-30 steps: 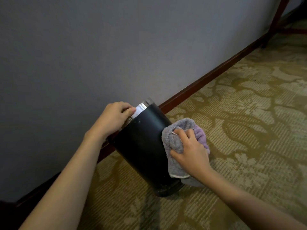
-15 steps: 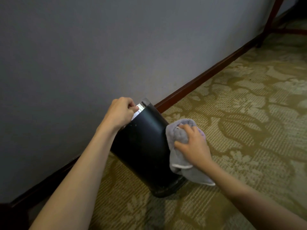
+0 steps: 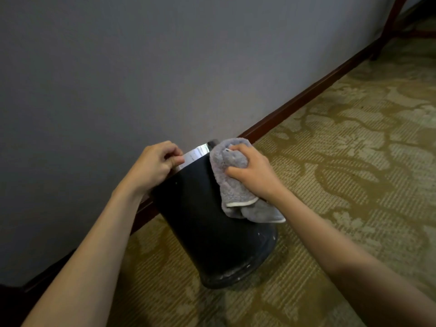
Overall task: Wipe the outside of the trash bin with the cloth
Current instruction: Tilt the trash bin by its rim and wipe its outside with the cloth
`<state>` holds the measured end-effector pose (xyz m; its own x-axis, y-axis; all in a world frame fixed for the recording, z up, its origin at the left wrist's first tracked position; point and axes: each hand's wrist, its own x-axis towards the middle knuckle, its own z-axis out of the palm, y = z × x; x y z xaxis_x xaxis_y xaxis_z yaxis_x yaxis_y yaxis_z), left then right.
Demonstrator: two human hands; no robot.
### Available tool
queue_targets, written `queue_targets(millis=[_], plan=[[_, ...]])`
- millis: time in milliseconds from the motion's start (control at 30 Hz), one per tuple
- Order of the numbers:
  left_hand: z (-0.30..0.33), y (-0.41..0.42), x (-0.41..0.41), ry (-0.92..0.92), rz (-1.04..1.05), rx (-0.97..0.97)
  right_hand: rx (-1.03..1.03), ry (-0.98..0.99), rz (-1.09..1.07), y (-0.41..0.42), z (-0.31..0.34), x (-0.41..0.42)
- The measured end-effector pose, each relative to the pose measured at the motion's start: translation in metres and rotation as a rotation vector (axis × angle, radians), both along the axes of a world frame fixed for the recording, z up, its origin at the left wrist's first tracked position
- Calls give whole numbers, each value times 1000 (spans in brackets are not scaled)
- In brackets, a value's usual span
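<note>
Carpet (image 3: 342, 185) with a green-gold floral pattern covers the floor, and a black trash bin (image 3: 205, 223) stands on it close to a grey wall (image 3: 141, 67), its top tilted toward the wall. A dark wooden baseboard (image 3: 306, 100) runs along the foot of the wall. The left hand (image 3: 155, 165) is curled closed on the bin's shiny metal rim (image 3: 195, 153) at the far left side, gripping it. The right hand (image 3: 253, 172) is clenched around a bunched grey cloth (image 3: 232, 182), pressing it against the upper right of the bin's outer wall, just below the rim. A loose fold of the cloth with a pale edge hangs down over the bin's side. Small pale specks show near the bin's base.
</note>
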<state>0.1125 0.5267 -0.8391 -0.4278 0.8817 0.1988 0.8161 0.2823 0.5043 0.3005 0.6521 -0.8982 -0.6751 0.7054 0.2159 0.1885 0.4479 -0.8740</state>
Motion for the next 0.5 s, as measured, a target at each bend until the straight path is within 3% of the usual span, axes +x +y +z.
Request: queue_targets(millis=[133,233,367,433,500], plan=[[1,-7,0,-6,-51,17,-16,29,-61,8,-15,3],[-2,-8,-1,-32,-46,30,-243,-91,-182,20,-58,27],[-4,-4,-3,-93,-47,45,-589,-350,-169,32,-86,54],[-4,1,0,-75,-62,51,-466,-428,-175,36,-77,46],[-4,4,1,-71,-66,57,-311,-338,-187,33,-51,31]])
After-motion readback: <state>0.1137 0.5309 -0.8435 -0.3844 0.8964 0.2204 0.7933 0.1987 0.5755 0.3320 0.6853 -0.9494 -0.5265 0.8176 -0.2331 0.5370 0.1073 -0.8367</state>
